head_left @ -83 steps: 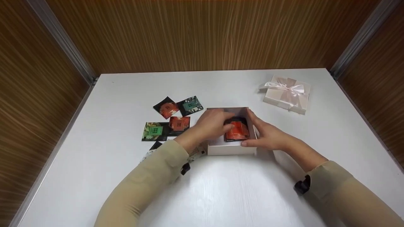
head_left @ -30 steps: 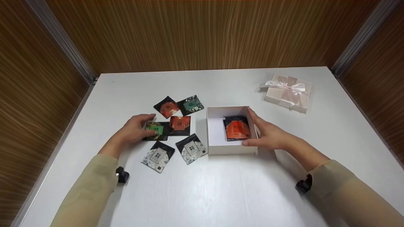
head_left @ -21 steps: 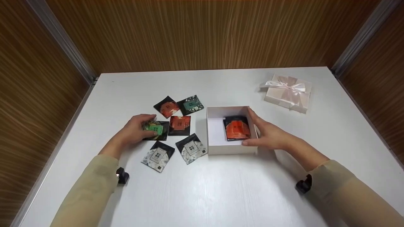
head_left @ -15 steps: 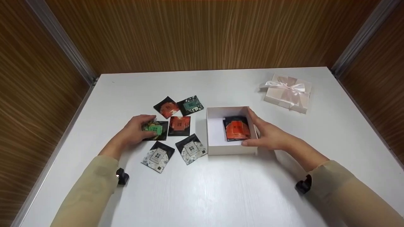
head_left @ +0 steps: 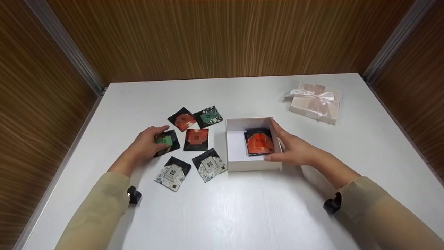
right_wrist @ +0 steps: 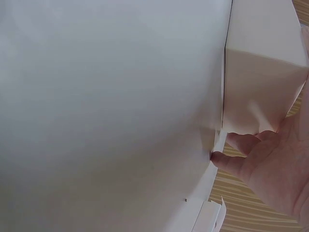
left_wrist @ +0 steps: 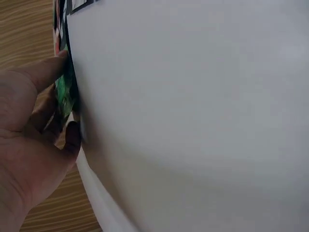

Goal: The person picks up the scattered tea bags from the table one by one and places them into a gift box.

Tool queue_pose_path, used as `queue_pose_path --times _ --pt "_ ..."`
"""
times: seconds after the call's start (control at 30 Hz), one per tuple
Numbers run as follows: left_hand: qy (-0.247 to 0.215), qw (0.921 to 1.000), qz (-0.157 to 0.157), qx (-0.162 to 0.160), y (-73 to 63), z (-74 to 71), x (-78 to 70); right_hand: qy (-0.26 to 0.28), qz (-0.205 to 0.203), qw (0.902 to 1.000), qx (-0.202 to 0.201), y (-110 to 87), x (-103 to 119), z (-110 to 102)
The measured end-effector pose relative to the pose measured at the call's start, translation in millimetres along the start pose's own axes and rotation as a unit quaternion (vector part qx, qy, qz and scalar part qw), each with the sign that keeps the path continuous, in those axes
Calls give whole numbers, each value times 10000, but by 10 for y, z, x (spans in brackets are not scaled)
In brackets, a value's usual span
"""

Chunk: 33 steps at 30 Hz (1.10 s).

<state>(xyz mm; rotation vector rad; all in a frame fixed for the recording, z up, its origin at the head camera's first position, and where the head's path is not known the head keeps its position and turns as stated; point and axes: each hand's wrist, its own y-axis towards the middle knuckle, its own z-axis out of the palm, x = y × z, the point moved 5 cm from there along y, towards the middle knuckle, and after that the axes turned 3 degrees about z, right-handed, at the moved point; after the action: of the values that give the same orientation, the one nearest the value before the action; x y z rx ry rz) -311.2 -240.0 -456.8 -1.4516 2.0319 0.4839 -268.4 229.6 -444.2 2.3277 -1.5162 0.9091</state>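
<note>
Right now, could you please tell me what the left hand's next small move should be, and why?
Perhaps lift the green packet towards the open box: the left hand grips it, and bare floor shows beside the red packet inside.

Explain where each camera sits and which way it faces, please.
Head: worn on the head, facing forward and down at the table, sachets and gift box; left hand, right hand and sleeves show.
Left wrist: worn there, facing the table and green-labelled sachet; only the left hand shows.
Right wrist: worn there, facing the table and gift box; only the right hand shows.
Shared: head and left wrist show that sachet; head and right wrist, the gift box.
</note>
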Motion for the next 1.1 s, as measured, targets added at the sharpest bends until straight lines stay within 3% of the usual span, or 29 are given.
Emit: queue_pose_path --times 0.27,0.67,0.9,1.1 --pt "-264 9993 -252 -108 -24 -113 -43 9 5 10000 13 2 6 3" --pt "-581 9946 -275 -810 -39 -351 -232 26 11 10000 17 -14 22 -9" --pt "-834 9899 56 -1144 -1 -450 -560 50 -1 10000 23 -10 18 -9" --pt "-954 9880 275 -1181 61 -399 -884 20 37 10000 23 -9 15 -5"
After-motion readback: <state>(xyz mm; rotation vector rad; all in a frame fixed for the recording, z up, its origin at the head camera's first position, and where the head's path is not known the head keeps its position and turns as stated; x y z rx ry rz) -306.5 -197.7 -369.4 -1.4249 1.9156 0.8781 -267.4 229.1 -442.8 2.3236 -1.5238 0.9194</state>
